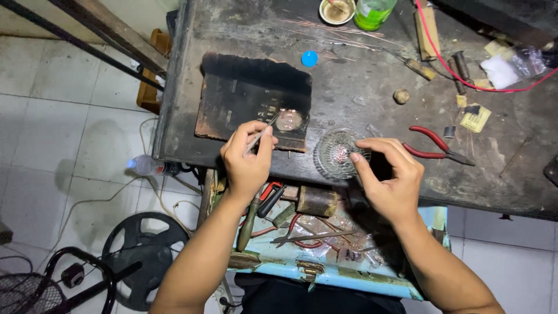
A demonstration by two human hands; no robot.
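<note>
Over scorched board point(232, 99), left hand point(247, 160) pinches thin metal tweezers point(263, 131).

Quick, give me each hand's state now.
Left hand: closed on thin tweezers, tip at the dark board.
Right hand: fingers pinched at the glass dish; what they hold cannot be told.

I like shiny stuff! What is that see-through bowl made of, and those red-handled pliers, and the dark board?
The bowl looks like clear cut glass: it is see-through with a ribbed, sparkly pattern. The pliers seem to be dark metal with red plastic-coated handles. The board looks like scorched wood or fibreboard, black and matt with ragged brown edges; which one, I cannot tell.
</note>
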